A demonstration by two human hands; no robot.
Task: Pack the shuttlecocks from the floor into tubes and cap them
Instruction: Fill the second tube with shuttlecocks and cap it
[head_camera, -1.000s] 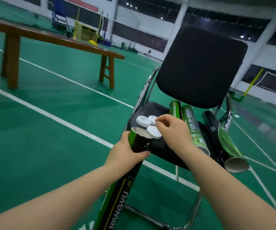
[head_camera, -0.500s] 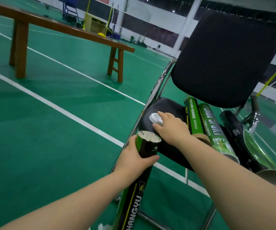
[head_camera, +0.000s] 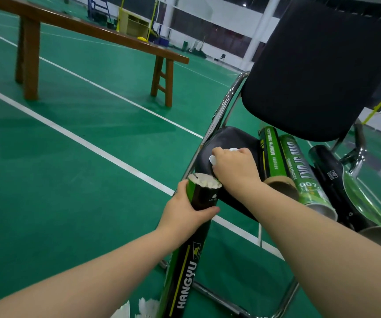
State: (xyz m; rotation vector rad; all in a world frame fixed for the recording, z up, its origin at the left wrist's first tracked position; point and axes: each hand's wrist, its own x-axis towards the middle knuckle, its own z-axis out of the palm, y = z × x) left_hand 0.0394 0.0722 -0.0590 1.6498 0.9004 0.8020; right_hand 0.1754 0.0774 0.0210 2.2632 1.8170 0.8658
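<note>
Two hands meet at the chair's near corner. Our left hand (head_camera: 185, 211) grips the black-and-green HANGYU tube (head_camera: 186, 271) just below its open rim, fingers wrapped round it. The tube stands nearly upright, with white feathers showing at its mouth, and its rim is just beside the front edge of the chair seat (head_camera: 230, 138). Our right hand (head_camera: 234, 168) rests on that seat, fingers curled down and pinching a white cap (head_camera: 213, 159) near the seat's left edge. A second cap (head_camera: 233, 149) peeks out behind the knuckles. To the right lie two green tubes (head_camera: 273, 157) and a black tube (head_camera: 329, 173), their open ends jutting past the seat's front edge. The chrome frame (head_camera: 223, 106) runs along the seat's left side. Loose shuttlecocks (head_camera: 147, 306) lie on the floor beside the tube's lower part. Left of us the green floor (head_camera: 58, 180) spreads open, crossed by a white line (head_camera: 93, 143), up to the wooden bench (head_camera: 97, 33).
</note>
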